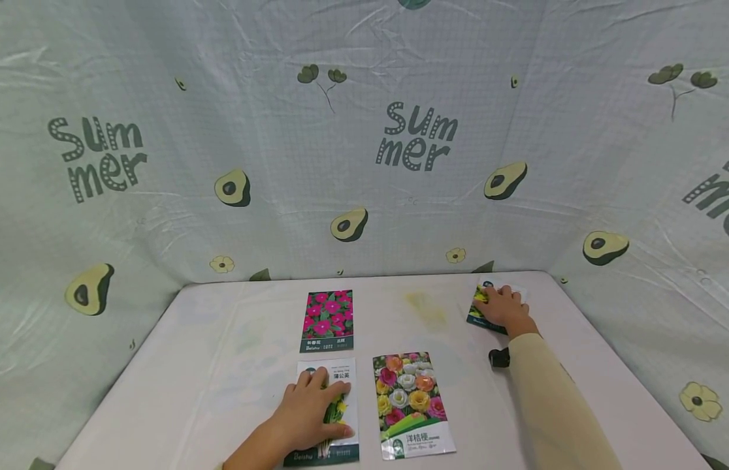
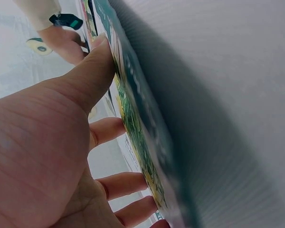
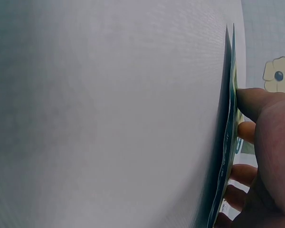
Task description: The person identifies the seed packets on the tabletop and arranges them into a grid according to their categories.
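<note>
- Left hand [image 1: 311, 414]: one, spread wide, with fingers and thumb resting on the face of the dandelion packet; not curled round it.
- Dandelion packet [image 1: 340, 410]: one, flat-lying under the left hand, left of centre and well away from the table's back edge; white above, dark green band below.
- Right hand [image 1: 507, 310]: one, spread, fingertips and thumb touching the face of the corner packet.
- Corner packet [image 1: 477, 313]: one, near the back right corner of the table, slightly askew, partly covered by the right hand.
- Pink-flower packet [image 1: 327, 320]: one, near the back edge, just beyond the dandelion packet and apart from it.
- Mixed-flower packet [image 1: 411, 401]: one, beside the dandelion packet on its right, not touching; blooms above, white band below.
- Table [image 1: 223, 365]: one, pale top, yellow stain [image 1: 426, 310] near the back edge.
- Sleeve [image 1: 555, 398]: one, cream, on the right arm, with a black device [image 1: 499, 358] at the wrist.
- Sheet [image 1: 282, 137]: behind the table, printed with avocados and "summer".
</note>
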Tool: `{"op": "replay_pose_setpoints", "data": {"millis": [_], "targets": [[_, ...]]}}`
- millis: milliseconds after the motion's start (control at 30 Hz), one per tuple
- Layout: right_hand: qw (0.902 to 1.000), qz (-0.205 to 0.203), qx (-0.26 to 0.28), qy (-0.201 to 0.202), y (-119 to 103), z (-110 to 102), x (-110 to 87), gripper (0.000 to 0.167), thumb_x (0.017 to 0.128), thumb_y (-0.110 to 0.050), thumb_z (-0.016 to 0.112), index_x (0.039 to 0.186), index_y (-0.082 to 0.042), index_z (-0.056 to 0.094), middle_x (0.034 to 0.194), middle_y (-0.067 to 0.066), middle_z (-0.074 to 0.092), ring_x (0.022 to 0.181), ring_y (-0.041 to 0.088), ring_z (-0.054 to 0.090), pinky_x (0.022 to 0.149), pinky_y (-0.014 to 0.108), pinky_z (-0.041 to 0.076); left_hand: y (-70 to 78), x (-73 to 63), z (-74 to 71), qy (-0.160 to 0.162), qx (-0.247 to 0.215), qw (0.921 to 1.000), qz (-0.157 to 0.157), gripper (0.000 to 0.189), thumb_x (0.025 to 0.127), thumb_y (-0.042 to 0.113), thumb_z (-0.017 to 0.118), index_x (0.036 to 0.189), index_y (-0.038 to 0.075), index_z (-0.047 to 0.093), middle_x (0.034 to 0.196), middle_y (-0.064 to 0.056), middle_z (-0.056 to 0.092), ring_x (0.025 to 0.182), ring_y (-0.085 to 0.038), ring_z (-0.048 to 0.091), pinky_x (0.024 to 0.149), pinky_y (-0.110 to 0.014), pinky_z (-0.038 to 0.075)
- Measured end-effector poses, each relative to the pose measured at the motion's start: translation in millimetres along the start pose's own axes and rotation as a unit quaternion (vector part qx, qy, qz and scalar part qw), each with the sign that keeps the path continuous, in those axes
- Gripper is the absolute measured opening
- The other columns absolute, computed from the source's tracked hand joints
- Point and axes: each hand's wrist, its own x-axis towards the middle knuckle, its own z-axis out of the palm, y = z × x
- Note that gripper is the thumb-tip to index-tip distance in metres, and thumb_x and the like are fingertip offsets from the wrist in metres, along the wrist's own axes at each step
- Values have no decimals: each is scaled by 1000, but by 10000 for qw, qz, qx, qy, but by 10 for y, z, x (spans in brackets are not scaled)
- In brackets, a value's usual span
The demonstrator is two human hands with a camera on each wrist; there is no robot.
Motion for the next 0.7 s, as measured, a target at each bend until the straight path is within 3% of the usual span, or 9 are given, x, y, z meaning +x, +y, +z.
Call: {"op": "replay_pose_setpoints", "data": {"millis": [700], "targets": [[9997,-225,109,-4,-78,16,-68,71,106,-49,45,158,-4,28,153,36,23,138,56,25,113,73,21,13,-4,-7,4,36,10000,-27,73,75,65,80,137,29,64,119,-9,50,107,-33,44,85,-57,42]]}}
